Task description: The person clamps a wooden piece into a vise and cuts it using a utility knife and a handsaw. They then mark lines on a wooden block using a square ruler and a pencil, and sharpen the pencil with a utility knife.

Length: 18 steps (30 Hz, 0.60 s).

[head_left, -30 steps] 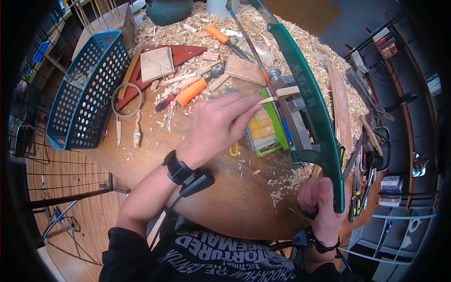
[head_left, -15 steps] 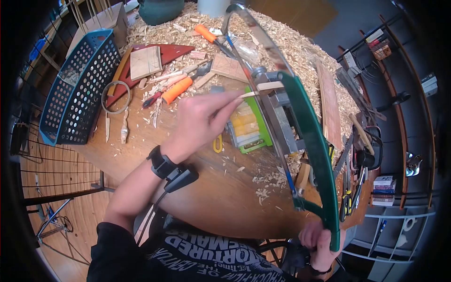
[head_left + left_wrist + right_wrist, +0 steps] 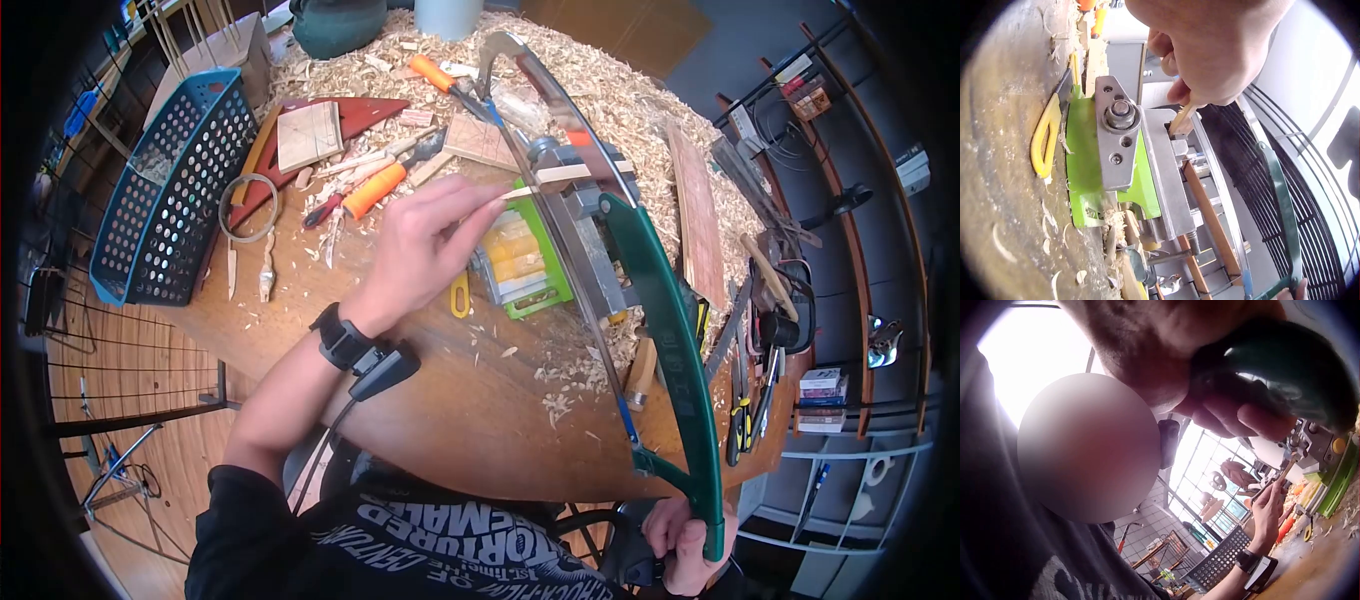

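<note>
In the head view the left hand pinches the near end of a thin wooden strip, whose other end lies at the metal vise. The right hand grips the handle of a green bow saw low at the right. The saw's blade runs across the strip beside the vise. In the left wrist view the left hand holds the strip over the vise. The right wrist view shows the right hand curled round the green handle.
A blue basket stands at the left. Orange-handled tools, a wooden block and a red triangular board lie beyond the left hand. Wood shavings cover the far side. Pliers and other tools lie at the right.
The saw has moved back toward the body with the right hand, mostly in the first half second. The left hand still pinches the strip; the view has shifted somewhat.
</note>
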Each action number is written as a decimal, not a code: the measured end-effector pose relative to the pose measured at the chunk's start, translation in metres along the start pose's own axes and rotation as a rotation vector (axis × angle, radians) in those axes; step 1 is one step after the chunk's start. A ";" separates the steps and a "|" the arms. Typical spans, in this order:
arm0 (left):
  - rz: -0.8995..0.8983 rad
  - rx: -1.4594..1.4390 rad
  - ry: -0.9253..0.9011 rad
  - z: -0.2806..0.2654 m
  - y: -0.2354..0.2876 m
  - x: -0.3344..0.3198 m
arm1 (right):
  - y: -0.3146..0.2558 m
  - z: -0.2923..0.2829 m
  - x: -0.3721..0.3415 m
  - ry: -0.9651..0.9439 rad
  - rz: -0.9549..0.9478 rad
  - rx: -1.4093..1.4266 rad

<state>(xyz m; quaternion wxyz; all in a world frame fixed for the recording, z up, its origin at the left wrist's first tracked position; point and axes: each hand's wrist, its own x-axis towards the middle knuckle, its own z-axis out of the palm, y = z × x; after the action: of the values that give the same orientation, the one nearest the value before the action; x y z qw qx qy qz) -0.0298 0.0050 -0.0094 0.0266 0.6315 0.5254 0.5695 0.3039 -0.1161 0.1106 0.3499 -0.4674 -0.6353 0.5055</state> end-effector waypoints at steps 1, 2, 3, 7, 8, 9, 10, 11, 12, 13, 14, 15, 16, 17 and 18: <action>-0.002 -0.003 0.000 0.001 0.000 0.000 | 0.005 -0.001 -0.002 0.001 0.003 -0.002; -0.005 -0.012 0.000 0.000 0.000 0.000 | 0.016 -0.001 -0.005 0.018 -0.031 0.034; -0.008 -0.022 0.000 0.001 0.000 0.000 | 0.025 -0.001 -0.007 0.037 -0.064 0.070; 0.029 -0.052 0.017 0.001 -0.004 0.000 | 0.026 0.016 0.025 -0.042 -0.040 -0.005; 0.007 -0.057 0.008 0.001 -0.002 0.000 | 0.023 0.021 0.037 -0.042 -0.060 -0.084; -0.014 -0.064 0.001 0.000 -0.002 0.000 | 0.020 0.026 0.048 -0.042 -0.080 -0.165; -0.016 -0.065 0.001 0.000 -0.002 0.000 | 0.018 0.033 0.058 -0.042 -0.079 -0.166; -0.009 -0.063 0.000 0.000 -0.003 0.000 | 0.015 0.042 0.067 -0.018 -0.078 -0.147; -0.003 -0.061 -0.001 0.000 -0.003 0.000 | 0.013 0.049 0.077 0.006 -0.075 -0.129; -0.006 -0.062 -0.001 -0.001 -0.001 -0.001 | 0.009 0.054 0.088 0.004 -0.072 -0.131; -0.045 -0.056 -0.038 -0.003 0.001 -0.001 | 0.004 0.058 0.100 -0.027 -0.063 -0.140; -0.083 -0.049 -0.074 -0.005 0.002 -0.001 | 0.000 0.063 0.110 -0.058 -0.055 -0.148; -0.083 -0.049 -0.076 -0.005 0.002 -0.001 | -0.002 0.067 0.117 -0.057 -0.055 -0.147; -0.085 -0.054 -0.076 -0.005 0.003 0.000 | -0.003 0.072 0.124 -0.034 -0.054 -0.106; -0.087 -0.058 -0.075 -0.005 0.003 0.000 | -0.004 0.075 0.130 -0.012 -0.055 -0.067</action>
<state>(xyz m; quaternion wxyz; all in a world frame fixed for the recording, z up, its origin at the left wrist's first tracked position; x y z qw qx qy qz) -0.0315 0.0008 -0.0053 0.0892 0.6279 0.5341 0.5590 0.1928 -0.0171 0.0925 0.3440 -0.4580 -0.6665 0.4772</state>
